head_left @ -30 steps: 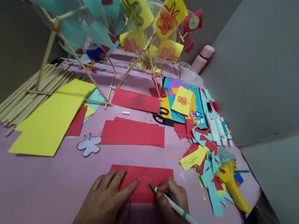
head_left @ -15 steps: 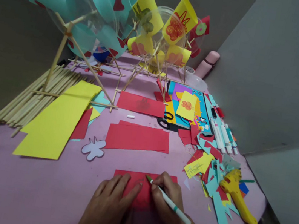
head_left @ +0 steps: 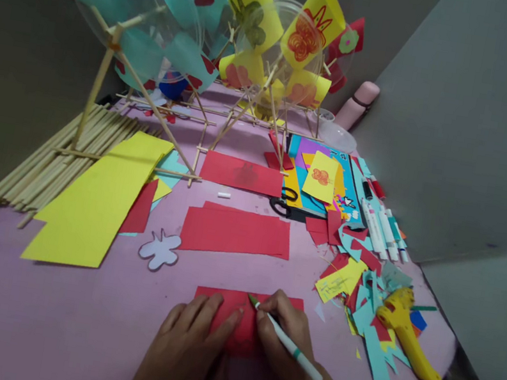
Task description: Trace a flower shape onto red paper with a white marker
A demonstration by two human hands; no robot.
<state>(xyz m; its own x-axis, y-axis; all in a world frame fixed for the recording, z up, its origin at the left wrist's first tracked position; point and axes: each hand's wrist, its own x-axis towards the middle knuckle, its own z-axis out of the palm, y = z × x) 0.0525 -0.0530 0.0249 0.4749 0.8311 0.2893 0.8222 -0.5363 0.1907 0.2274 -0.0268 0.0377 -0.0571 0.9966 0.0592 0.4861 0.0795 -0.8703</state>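
Note:
A red paper strip [head_left: 234, 307] lies flat near the table's front, with faint dark lines drawn on it. My left hand [head_left: 192, 342] rests on its left part, fingers stretched out and pressing it down. In my right hand [head_left: 285, 335] is a white marker [head_left: 297, 353] with a green tip, which meets the paper near its upper edge. A purple butterfly cutout [head_left: 159, 251] lies left of the strip. Further back are more red strips [head_left: 236, 232] and one red strip bearing a dark butterfly drawing [head_left: 242, 174].
At left, yellow paper [head_left: 96, 202] overlaps a pile of wooden sticks [head_left: 51, 162]. Stick-framed paper wheels [head_left: 273, 70] stand behind. Black scissors [head_left: 281, 206], markers [head_left: 376, 230], paper scraps [head_left: 371, 330] and a yellow glue gun [head_left: 408, 336] lie right; a pink bottle [head_left: 359, 104] stands at the back.
The camera view has shifted slightly. Both hands keep nearly the same place on the red strip, and the marker tip has barely moved.

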